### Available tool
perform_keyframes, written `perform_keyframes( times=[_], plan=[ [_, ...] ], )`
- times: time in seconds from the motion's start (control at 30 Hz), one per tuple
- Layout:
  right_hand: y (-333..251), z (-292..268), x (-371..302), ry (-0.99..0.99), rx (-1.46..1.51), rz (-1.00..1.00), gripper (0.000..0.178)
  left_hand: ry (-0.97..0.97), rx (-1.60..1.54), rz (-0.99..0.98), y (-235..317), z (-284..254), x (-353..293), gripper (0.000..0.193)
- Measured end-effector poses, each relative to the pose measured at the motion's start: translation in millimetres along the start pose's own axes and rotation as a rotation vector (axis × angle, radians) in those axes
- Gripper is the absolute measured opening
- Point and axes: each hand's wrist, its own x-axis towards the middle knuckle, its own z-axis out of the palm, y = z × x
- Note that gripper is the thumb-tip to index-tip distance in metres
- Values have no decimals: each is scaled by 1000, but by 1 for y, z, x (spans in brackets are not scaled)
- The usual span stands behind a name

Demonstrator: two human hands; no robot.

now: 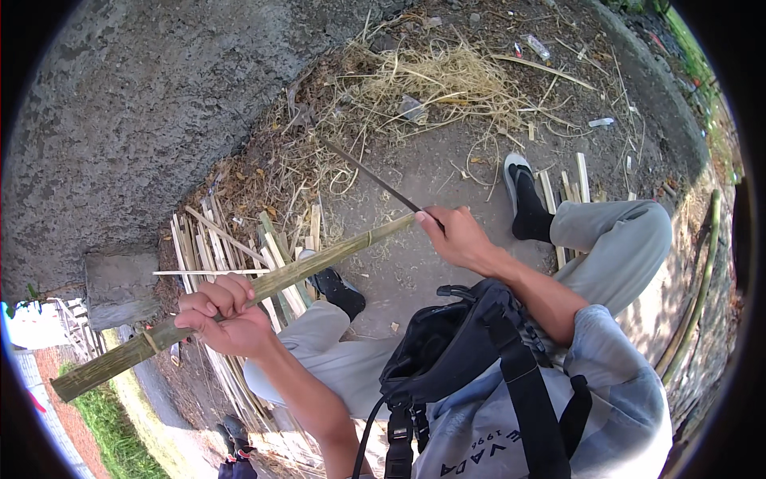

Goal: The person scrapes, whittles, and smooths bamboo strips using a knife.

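Observation:
A long greenish-brown bamboo pole [327,257] slants across in front of me, its thick end low at the left and its thin end near the middle. My left hand [227,318] is wrapped round the pole toward its thick end. At the thin end, my right hand [461,238] grips a knife by its handle, which the fingers hide. The knife's long, narrow dark blade [373,177] points up and to the left, away from me. Its base is right by the pole's tip; whether it touches the bamboo I cannot tell.
Split bamboo strips [209,243] lie by my left leg, and more strips [582,180] beside my right foot. Curly shavings [455,76] heap up ahead. A rough concrete mass [152,112] rises at left. Another person's feet [235,435] show lower left. A dark bag [447,347] hangs at my chest.

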Motion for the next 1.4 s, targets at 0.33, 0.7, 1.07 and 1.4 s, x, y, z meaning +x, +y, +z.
perform_keyframes(
  times=[0.33, 0.7, 1.07, 1.4],
  plan=[
    [79, 76, 6, -243, -116, -106, 45, 131, -58, 25, -8, 24, -3, 46],
    [96, 85, 16, -300, -182, 214, 50, 52, -133, -51, -7, -8, 2, 50],
    [154, 97, 16, -303, -302, 180, 48, -230, -310, -71, -8, -19, -4, 49],
    [184, 101, 16, -251, -311, 304, 45, 138, -59, -62, -6, -21, -3, 48]
  ],
)
